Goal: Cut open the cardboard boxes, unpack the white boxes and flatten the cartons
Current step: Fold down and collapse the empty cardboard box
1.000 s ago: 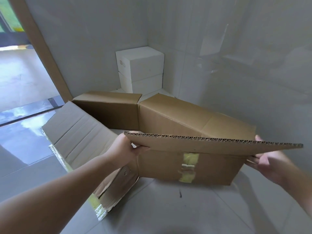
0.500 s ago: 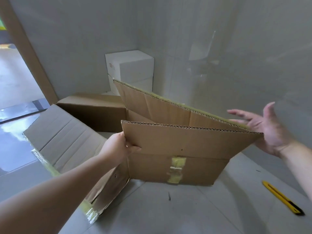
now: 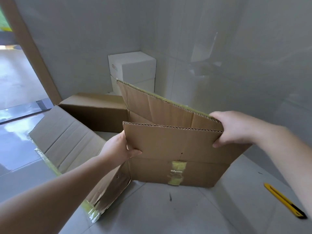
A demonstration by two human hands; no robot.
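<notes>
Head view: bare grey floor (image 3: 168, 215) lies open across the lower centre of the frame, bounded by two walls meeting in a corner at upper centre. A yellow utility knife (image 3: 285, 202) lies on the floor at lower right, well apart from the carton (image 3: 172, 149). The carton stands at centre frame, brown corrugated, two flaps raised, yellowish tape on its front face. The left hand (image 3: 118, 147) pinches the near flap's left edge, thumb on front. The right hand (image 3: 231, 129) grips both flaps' right ends, fingers curled over. A flattened carton (image 3: 67, 142) leans at left; white boxes (image 3: 135, 68) are stacked in the corner.
</notes>
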